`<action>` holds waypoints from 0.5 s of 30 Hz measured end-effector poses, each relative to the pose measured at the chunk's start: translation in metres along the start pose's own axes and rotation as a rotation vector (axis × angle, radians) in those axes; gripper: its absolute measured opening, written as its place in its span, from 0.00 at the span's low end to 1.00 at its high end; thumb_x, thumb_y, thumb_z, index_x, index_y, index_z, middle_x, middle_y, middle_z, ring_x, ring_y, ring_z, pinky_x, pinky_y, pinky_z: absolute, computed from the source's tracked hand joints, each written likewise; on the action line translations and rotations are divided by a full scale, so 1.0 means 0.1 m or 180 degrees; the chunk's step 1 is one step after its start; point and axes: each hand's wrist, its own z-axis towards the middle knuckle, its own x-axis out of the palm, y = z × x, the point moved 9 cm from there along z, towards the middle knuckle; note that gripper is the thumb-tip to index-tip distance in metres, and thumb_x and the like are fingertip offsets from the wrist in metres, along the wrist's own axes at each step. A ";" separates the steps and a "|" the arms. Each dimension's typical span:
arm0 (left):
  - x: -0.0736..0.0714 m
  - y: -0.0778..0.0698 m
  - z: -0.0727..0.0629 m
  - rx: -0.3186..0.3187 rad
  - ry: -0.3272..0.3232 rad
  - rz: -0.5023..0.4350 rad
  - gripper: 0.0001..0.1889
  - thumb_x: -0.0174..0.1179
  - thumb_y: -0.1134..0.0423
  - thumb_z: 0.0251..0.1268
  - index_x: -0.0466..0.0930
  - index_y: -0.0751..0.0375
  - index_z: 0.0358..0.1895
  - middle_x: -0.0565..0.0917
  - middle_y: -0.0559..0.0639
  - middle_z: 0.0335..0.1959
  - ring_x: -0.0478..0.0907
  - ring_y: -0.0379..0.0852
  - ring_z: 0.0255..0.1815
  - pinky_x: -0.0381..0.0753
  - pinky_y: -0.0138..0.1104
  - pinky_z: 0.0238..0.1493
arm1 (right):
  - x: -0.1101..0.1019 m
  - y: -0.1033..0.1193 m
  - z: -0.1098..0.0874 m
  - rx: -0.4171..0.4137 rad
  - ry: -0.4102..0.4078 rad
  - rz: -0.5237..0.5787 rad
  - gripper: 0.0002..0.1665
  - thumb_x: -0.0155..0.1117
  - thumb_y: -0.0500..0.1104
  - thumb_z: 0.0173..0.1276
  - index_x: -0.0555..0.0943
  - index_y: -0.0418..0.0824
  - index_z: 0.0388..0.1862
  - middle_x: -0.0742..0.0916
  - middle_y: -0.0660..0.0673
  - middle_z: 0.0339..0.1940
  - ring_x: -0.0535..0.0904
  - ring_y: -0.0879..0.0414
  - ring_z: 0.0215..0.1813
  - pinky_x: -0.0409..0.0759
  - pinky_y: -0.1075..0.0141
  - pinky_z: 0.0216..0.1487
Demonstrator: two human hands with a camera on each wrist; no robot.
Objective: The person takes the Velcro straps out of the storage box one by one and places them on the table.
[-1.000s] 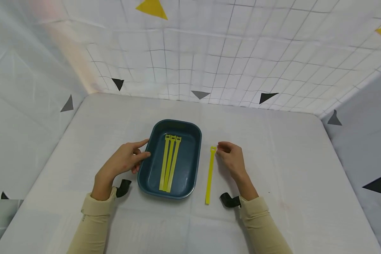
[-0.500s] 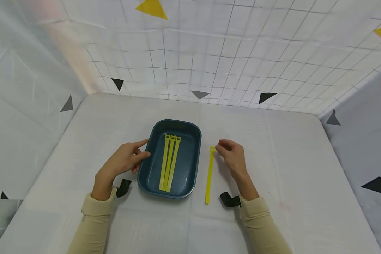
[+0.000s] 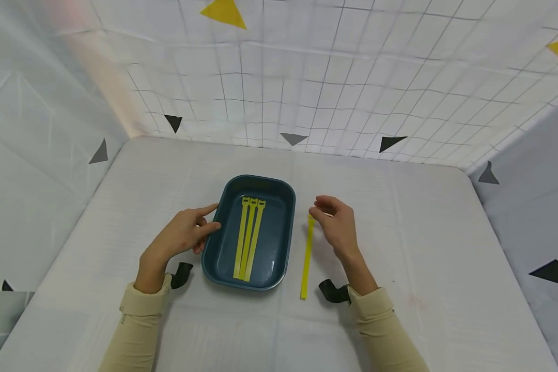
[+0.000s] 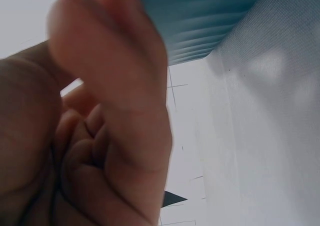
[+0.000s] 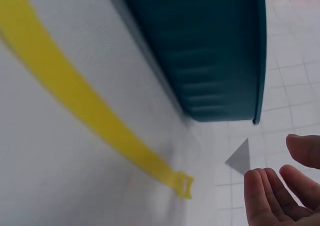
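Note:
A dark teal tray (image 3: pixel 266 284) stands on the white-covered table, with several yellow slotted cable straps (image 3: pixel 248 243) side by side on its floor. My left hand (image 3: pixel 181 232) holds the tray's left rim, thumb over the edge and index fingertip at the wall. In the left wrist view its curled fingers (image 4: pixel 125 86) reach up to the tray wall. Right of the tray lies a single yellow cable strap (image 3: pixel 307 258), slotted end away from me. My right hand (image 3: pixel 337 222) hovers over that slotted end; in the right wrist view its thumb and fingers are apart, clear of the strap.
A black wrist device (image 3: pixel 181 275) sits by the left cuff and another black wrist device (image 3: pixel 334 292) by the right cuff. White sheets with a printed grid (image 3: pixel 335 77) and coloured triangles close off the table's back and sides.
My right hand has shifted left and slightly away from me, so it now covers the slotted end of the single strap. The left hand, tray and straps have stayed still.

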 end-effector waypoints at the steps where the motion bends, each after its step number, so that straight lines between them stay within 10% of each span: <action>1: 0.00 0.00 0.00 -0.0004 -0.0003 0.0003 0.33 0.58 0.61 0.74 0.58 0.65 0.76 0.77 0.52 0.20 0.75 0.49 0.13 0.79 0.43 0.21 | 0.01 0.02 0.00 -0.0047 0.0004 -0.0020 0.18 0.67 0.34 0.68 0.81 0.31 0.55 0.84 0.34 0.51 0.81 0.47 0.51 0.80 0.68 0.50; 15: 0.01 0.00 0.01 -0.0032 0.0018 0.0045 0.33 0.57 0.61 0.75 0.56 0.66 0.77 0.77 0.52 0.21 0.76 0.51 0.14 0.81 0.44 0.22 | 0.11 0.32 0.02 -0.0275 0.0164 0.0006 0.17 0.67 0.35 0.68 0.82 0.31 0.54 0.85 0.38 0.50 0.82 0.49 0.51 0.81 0.59 0.54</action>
